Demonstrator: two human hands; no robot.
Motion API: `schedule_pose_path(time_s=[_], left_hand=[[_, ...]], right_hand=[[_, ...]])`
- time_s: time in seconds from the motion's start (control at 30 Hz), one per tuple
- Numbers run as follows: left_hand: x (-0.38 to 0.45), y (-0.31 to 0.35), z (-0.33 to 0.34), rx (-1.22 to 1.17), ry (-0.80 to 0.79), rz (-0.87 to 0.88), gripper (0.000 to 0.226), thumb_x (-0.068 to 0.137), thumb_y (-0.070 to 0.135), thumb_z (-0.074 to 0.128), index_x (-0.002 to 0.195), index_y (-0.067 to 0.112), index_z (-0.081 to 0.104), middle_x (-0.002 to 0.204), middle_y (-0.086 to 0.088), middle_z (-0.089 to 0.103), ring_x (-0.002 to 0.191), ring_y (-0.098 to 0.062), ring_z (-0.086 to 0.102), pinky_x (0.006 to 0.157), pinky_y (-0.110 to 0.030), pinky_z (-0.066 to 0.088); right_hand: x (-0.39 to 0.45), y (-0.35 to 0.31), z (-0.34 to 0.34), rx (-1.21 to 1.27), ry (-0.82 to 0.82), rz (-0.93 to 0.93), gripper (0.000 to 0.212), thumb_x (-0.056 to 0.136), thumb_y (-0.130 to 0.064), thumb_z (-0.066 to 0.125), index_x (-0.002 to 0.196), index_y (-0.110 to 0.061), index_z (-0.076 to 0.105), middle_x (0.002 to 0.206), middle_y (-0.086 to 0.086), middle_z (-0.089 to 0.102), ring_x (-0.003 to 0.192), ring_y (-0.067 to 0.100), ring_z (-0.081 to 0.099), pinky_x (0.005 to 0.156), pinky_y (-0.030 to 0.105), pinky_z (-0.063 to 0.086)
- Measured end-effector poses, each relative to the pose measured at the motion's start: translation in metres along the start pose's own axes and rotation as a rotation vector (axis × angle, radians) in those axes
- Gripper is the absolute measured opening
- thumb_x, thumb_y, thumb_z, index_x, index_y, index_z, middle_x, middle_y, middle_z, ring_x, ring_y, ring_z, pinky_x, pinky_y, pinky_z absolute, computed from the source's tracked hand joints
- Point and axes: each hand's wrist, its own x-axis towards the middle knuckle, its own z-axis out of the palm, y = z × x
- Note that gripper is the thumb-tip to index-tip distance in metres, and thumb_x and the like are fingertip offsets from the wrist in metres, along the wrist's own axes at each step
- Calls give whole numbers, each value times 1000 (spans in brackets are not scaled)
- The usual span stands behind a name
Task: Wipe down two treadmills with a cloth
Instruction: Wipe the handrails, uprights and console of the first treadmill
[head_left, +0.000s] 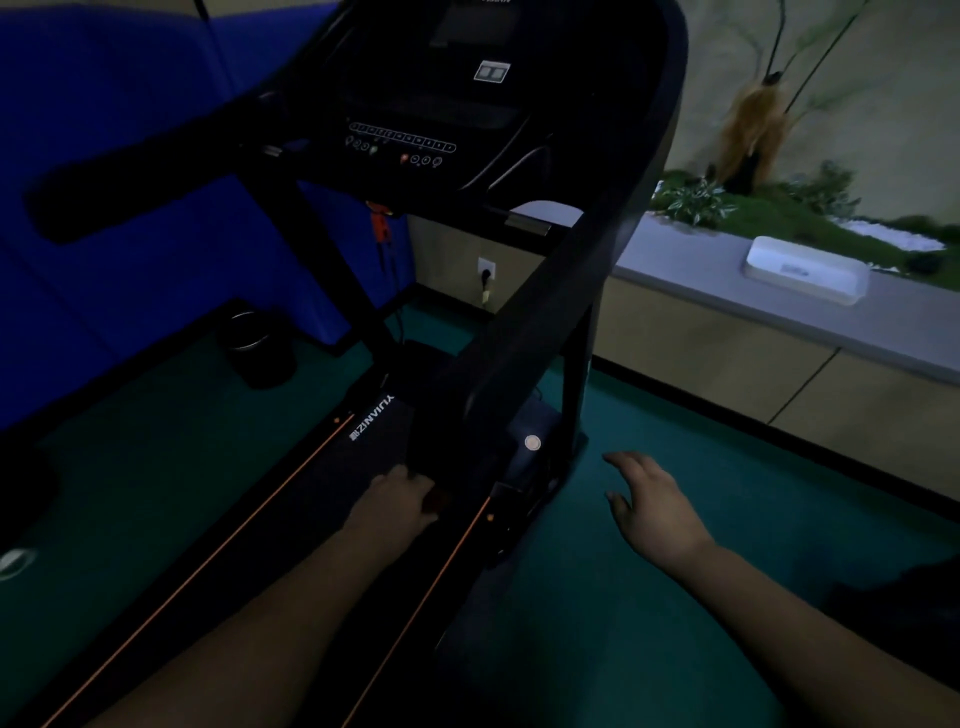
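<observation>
Near the belt's right edge, left hand (397, 501) is gripping dark cloth (441, 457); treadmill belt (291, 525) is running near-left to far-right; right hand (657, 506) is hovering spread over floor.

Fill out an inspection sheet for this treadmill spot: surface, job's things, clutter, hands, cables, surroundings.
Surface: green floor, dimly lit.
Job's things: treadmill, black belt with orange lines; dark cloth draped off the right handrail.
Clutter: dark bucket on the floor left of the treadmill.
Hands: left hand grips the cloth's lower end; right hand open over the floor, holding nothing.
Cables: plug in wall socket; orange safety clip hanging under the console.
Surroundings: blue wall panels; planter ledge with a white box.
</observation>
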Motion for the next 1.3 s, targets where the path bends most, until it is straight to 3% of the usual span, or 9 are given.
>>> schedule_pose_path(time_s=[0.13,0.4,0.7,0.9,1.3], left_hand=[[-43,-7,11,11,21,97,55,89,36,61,140,32,39,124,-8,45,108,-28,52,91,-36,46],[-120,-25,48,68,-31,213,55,89,37,60,139,33,39,125,-4,45,112,-24,46,87,-34,46],[-210,-31,86,61,-1,275,50,94,38,52,141,30,37,123,-5,46,113,-24,40,87,-33,45],[-289,-42,116,-12,-27,205,53,91,42,56,140,30,39,117,-7,46,103,-24,50,82,-33,47],[-449,-96,160,-80,-24,19,61,90,52,52,142,27,35,125,-8,45,109,-25,52,85,-34,48]], right_hand=[[-46,-13,18,-36,-3,63,49,95,-23,50,142,-19,37,144,3,39,130,24,39,107,37,36],[-158,-52,64,-49,-11,182,49,96,-26,48,143,-19,35,146,2,37,133,23,35,107,37,36],[-260,-72,88,-87,-28,196,51,97,-28,45,145,-21,32,149,0,33,136,21,32,109,34,34],[-319,-87,105,-100,-70,141,49,98,-30,43,145,-20,33,150,1,33,137,23,31,109,35,33],[-443,-144,149,-186,-221,88,50,99,-39,36,146,-25,30,154,1,27,141,24,26,112,42,29]])
